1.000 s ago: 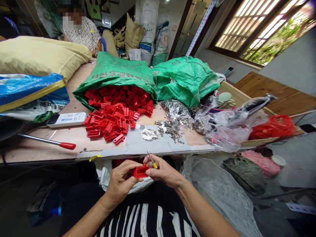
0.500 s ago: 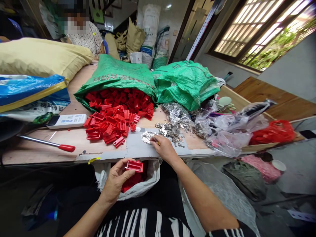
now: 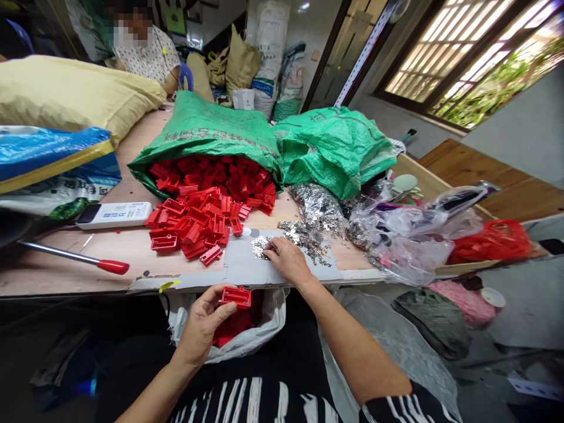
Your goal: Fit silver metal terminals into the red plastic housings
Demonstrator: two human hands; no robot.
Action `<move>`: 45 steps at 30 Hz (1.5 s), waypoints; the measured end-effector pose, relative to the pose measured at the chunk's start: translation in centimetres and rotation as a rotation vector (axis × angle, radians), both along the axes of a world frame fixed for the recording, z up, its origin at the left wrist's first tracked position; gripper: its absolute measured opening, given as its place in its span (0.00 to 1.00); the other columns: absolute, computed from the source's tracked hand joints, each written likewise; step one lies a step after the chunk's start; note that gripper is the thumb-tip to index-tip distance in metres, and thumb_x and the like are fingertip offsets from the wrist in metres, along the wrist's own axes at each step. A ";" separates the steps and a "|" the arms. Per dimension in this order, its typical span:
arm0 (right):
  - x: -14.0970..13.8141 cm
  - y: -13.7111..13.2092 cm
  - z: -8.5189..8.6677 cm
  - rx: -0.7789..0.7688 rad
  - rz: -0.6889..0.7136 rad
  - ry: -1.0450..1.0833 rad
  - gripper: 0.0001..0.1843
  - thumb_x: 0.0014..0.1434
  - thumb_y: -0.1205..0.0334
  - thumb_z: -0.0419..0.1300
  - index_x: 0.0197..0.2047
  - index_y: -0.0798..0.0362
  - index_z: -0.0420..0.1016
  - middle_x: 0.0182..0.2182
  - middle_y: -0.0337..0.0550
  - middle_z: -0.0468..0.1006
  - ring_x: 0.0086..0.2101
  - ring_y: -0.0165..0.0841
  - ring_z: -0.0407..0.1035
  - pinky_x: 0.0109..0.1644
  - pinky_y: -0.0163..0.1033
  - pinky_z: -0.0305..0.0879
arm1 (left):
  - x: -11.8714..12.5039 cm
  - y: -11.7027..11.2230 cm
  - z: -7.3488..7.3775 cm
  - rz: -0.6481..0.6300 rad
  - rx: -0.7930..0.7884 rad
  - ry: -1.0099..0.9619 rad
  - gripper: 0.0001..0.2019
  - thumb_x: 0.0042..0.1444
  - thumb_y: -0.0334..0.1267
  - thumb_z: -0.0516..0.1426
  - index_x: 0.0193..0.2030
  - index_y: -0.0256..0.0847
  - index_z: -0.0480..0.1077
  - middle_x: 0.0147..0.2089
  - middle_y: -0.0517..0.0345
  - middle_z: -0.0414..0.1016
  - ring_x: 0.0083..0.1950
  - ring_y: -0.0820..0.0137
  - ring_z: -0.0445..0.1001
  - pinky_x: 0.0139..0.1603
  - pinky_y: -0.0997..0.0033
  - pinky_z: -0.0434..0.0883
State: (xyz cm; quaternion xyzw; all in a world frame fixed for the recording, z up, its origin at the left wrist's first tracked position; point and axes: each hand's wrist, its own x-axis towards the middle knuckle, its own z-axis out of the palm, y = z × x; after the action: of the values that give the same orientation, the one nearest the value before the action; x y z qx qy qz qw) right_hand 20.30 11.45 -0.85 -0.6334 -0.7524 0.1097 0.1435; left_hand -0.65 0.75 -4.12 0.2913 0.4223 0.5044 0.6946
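Observation:
Between the thumb and fingers of my left hand (image 3: 203, 322) is a small red plastic battery-holder-like case (image 3: 237, 297), its open side facing me. It is held over a white sack (image 3: 268, 332) with red pieces inside. My right hand (image 3: 285, 258) reaches onto a grey sheet (image 3: 247, 267) on the table, fingertips pinched at a small pile of shiny metal pieces (image 3: 261, 245). What those fingertips hold, if anything, is too small to make out. A second, darker pile of metal pieces (image 3: 304, 235) lies just beyond this hand.
Red cases (image 3: 189, 226) spill from a green sack (image 3: 215, 126) across the table. A lever with a red grip (image 3: 113, 267) juts in at left, near a white device (image 3: 117, 214). Clear plastic bags (image 3: 405, 235) crowd the right side. Another person (image 3: 145, 56) sits across the table.
My right hand has shifted slightly left, its fingers lower at the shiny pieces. The left hand keeps the red case in nearly the same place. The view has moved a little.

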 end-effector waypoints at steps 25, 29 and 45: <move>-2.8 -7.7 3.1 -0.082 0.358 0.578 0.08 0.60 0.68 0.55 0.41 0.51 0.73 0.35 0.43 0.76 0.36 0.32 0.70 0.41 0.35 0.64 | 0.7 0.4 2.2 -0.007 0.097 -0.038 0.25 0.53 0.40 0.60 0.59 0.44 0.66 0.44 0.55 0.76 0.44 0.67 0.74 0.49 0.66 0.72; -3.0 -8.1 2.9 -0.013 0.424 0.558 0.09 0.59 0.72 0.53 0.37 0.51 0.72 0.34 0.43 0.75 0.36 0.33 0.69 0.42 0.37 0.65 | 0.8 0.4 2.9 -0.012 0.088 -0.064 0.23 0.53 0.40 0.60 0.57 0.46 0.68 0.43 0.57 0.77 0.44 0.68 0.74 0.49 0.70 0.71; -1.7 -8.3 2.6 -0.179 0.371 0.719 0.10 0.59 0.62 0.60 0.46 0.50 0.72 0.36 0.41 0.73 0.37 0.32 0.68 0.44 0.37 0.64 | 1.2 0.7 3.5 -0.079 0.071 -0.121 0.23 0.52 0.37 0.61 0.56 0.43 0.69 0.46 0.53 0.78 0.49 0.64 0.74 0.53 0.63 0.69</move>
State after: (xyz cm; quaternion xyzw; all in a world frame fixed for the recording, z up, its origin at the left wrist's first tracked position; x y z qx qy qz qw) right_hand 18.62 3.17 1.76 -0.4182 -0.7433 0.4130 0.3195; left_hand 0.52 1.41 -0.62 0.3010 0.3495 0.5080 0.7275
